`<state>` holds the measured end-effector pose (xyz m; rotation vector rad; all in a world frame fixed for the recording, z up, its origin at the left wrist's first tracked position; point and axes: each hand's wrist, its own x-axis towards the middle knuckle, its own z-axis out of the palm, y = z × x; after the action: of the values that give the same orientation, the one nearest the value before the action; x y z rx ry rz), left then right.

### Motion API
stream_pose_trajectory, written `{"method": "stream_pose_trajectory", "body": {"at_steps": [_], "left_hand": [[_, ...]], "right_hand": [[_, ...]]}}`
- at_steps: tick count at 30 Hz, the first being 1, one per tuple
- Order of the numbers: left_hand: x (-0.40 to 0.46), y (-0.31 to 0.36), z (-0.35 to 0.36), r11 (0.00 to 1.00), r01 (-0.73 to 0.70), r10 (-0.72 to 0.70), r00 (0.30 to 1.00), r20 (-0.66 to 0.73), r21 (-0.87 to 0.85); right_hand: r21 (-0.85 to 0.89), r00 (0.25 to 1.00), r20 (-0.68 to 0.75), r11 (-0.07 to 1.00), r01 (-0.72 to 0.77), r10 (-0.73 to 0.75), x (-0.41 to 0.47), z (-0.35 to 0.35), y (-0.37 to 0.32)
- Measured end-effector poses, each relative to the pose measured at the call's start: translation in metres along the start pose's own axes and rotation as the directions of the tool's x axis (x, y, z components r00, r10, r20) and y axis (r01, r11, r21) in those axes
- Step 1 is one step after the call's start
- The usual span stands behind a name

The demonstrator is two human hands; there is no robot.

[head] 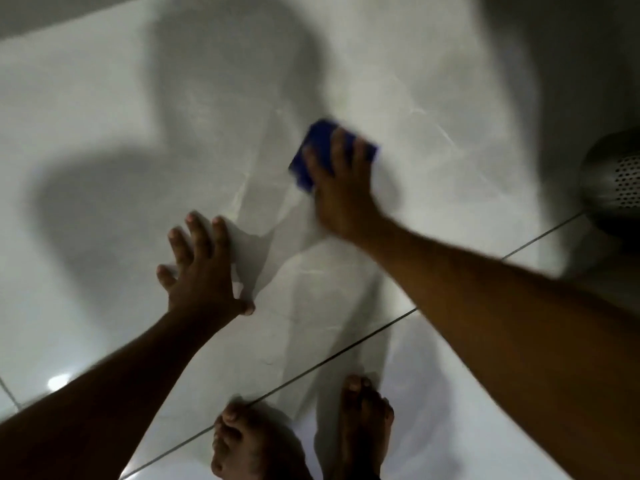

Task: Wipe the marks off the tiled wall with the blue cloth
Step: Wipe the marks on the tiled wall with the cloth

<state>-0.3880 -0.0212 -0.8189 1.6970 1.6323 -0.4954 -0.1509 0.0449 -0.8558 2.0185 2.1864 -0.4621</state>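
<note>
**Asker:** Head view, then. What have you got in your grip?

**Me:** My right hand (341,188) presses the blue cloth (320,150) flat against the tiled wall (433,109), fingers spread over it, palm behind. It is more a flat press than a pinch. The cloth is folded into a small pad, and its upper and left edges show past my fingers. My left hand (199,268) holds nothing; its grip is wide, fingers splayed, fingertips braced on the tile lower and to the left, well apart from the cloth.

**Asker:** How will the cloth handle?

**Me:** I judge it soft and light, no stiffness of its own, so it goes wherever my palm pushes it. On glossy tile it should slide easily, and a loose corner could fold under. Best to keep the whole hand over the middle of the pad.

**Asker:** And the wall itself?

**Me:** Pale, polished, marble-veined, with dark thin grout lines (346,348). It throws back reflections and shadows. I see faint streaks beside the cloth, but blur keeps me from telling marks from veining. A perforated metal fixture (616,181) sits at the right edge, and my bare feet (363,420) stand below on tiled floor.
</note>
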Motion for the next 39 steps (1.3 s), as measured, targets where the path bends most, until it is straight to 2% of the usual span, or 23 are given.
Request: {"method": "stream_pose_trajectory", "body": {"at_steps": [1, 3, 5, 8, 9, 11, 12, 14, 15, 17, 19, 20, 21, 23, 24, 26, 27, 29, 31, 33, 34, 37, 39], "left_hand": [[-0.002, 0.0, -0.002, 1.0, -0.006, 0.006, 1.0, 0.002, -0.005], [-0.006, 0.001, -0.006, 1.0, -0.005, 0.005, 1.0, 0.006, -0.011], [-0.007, 0.003, -0.007, 1.0, -0.007, 0.007, 1.0, 0.002, -0.011], [-0.003, 0.002, -0.004, 1.0, 0.003, -0.003, 1.0, -0.003, 0.001], [-0.002, 0.002, -0.003, 1.0, 0.003, -0.003, 1.0, 0.0, 0.008], [-0.001, 0.001, -0.002, 1.0, 0.003, -0.003, 1.0, -0.006, 0.02], [0.0, 0.0, -0.002, 1.0, 0.002, -0.001, 1.0, -0.015, 0.025], [-0.001, -0.003, 0.0, 1.0, -0.009, 0.009, 1.0, -0.023, 0.026], [-0.002, -0.005, 0.0, 1.0, -0.012, 0.013, 1.0, -0.025, 0.023], [-0.004, -0.005, 0.0, 1.0, -0.014, 0.014, 0.999, -0.034, 0.013], [-0.004, -0.004, 0.001, 1.0, -0.01, 0.01, 0.999, -0.033, 0.013], [-0.002, -0.004, 0.0, 1.0, -0.009, 0.01, 0.999, -0.034, 0.014], [-0.001, -0.003, 0.0, 1.0, -0.006, 0.006, 0.999, -0.033, 0.017], [-0.001, -0.002, 0.0, 1.0, 0.001, -0.001, 1.0, -0.018, 0.022], [-0.001, -0.001, 0.0, 1.0, 0.002, -0.002, 1.0, -0.014, 0.023], [-0.002, -0.002, 0.0, 1.0, 0.003, -0.003, 1.0, -0.019, 0.014], [-0.001, -0.002, 0.001, 1.0, -0.002, 0.003, 1.0, -0.026, 0.016], [-0.002, -0.003, 0.001, 1.0, -0.006, 0.007, 0.999, -0.039, 0.02], [-0.003, -0.004, 0.0, 1.0, -0.008, 0.009, 0.999, -0.035, 0.019], [-0.002, -0.006, 0.001, 1.0, -0.014, 0.015, 0.999, -0.043, 0.026], [-0.002, -0.006, 0.001, 1.0, -0.011, 0.013, 0.999, -0.046, 0.025], [0.002, -0.004, 0.003, 1.0, -0.013, 0.014, 0.999, -0.044, 0.024], [0.001, -0.004, 0.003, 1.0, -0.004, 0.005, 0.999, -0.036, 0.019]], "right_hand": [[-0.039, 0.968, 0.052, 0.969, 0.246, -0.244, -0.037, 0.013, -0.01], [-0.051, 0.731, 0.249, 0.745, 0.665, -0.635, -0.127, 0.022, 0.01], [-0.055, 0.583, 0.342, 0.604, 0.795, -0.737, -0.158, 0.006, 0.079], [-0.234, 0.815, 0.131, 0.782, 0.578, -0.564, -0.087, -0.019, 0.135], [-0.194, 0.932, 0.02, 0.913, 0.36, -0.363, -0.049, -0.023, 0.129], [-0.034, 0.998, -0.056, 0.999, 0.005, -0.007, 0.005, -0.025, 0.075], [0.019, 0.997, -0.065, 0.999, -0.03, 0.032, 0.01, -0.016, 0.042], [-0.043, 0.964, -0.038, 0.964, 0.261, -0.263, -0.038, 0.018, -0.005], [-0.062, 0.868, 0.077, 0.867, 0.495, -0.49, -0.083, 0.03, -0.009], [0.037, 0.526, 0.3, 0.561, 0.827, -0.796, -0.156, 0.03, 0.034], [0.1, 0.312, 0.352, 0.367, 0.925, -0.882, -0.16, 0.005, 0.115], [0.032, 0.336, 0.332, 0.367, 0.93, -0.882, -0.14, -0.011, 0.15], [-0.036, 0.457, 0.304, 0.469, 0.882, -0.836, -0.115, -0.024, 0.173], [-0.118, 0.853, 0.162, 0.848, 0.516, -0.496, -0.062, -0.035, 0.18], [-0.142, 0.968, 0.021, 0.958, 0.251, -0.25, -0.041, -0.034, 0.162], [-0.016, 0.982, -0.12, 0.989, -0.148, 0.145, -0.023, -0.017, 0.095], [0.019, 0.981, -0.113, 0.987, -0.157, 0.159, -0.031, -0.006, 0.059], [-0.011, 0.973, -0.004, 0.973, 0.229, -0.229, -0.087, 0.025, 0.012], [0.02, 0.761, 0.189, 0.777, 0.629, -0.621, -0.156, 0.036, 0.027], [0.018, 0.6, 0.247, 0.623, 0.782, -0.761, -0.175, 0.02, 0.092], [-0.013, 0.626, 0.22, 0.64, 0.768, -0.748, -0.17, 0.01, 0.125], [-0.086, 0.957, 0.044, 0.954, 0.289, -0.286, -0.123, -0.013, 0.181], [0.022, 0.986, -0.058, 0.988, -0.155, 0.156, -0.079, -0.018, 0.151]]}}
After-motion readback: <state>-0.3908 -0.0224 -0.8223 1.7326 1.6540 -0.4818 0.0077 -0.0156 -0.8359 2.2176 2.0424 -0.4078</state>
